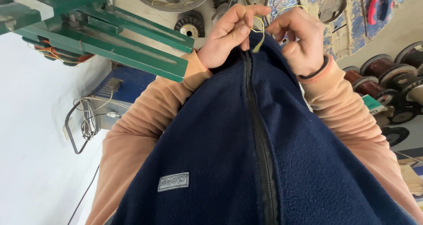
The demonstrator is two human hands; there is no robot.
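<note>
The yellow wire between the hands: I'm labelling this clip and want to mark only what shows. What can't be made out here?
Head view only:
- Yellow wire: its ends are hidden inside the left hand and right hand.
- Each hand's grip: fingertips curl inward, contact hidden.
- What lies under the hands: covered by the navy fleece.
- Copper wire spools: cut off by the right edge.
- Green metal frame: cut off at top left.
</note>
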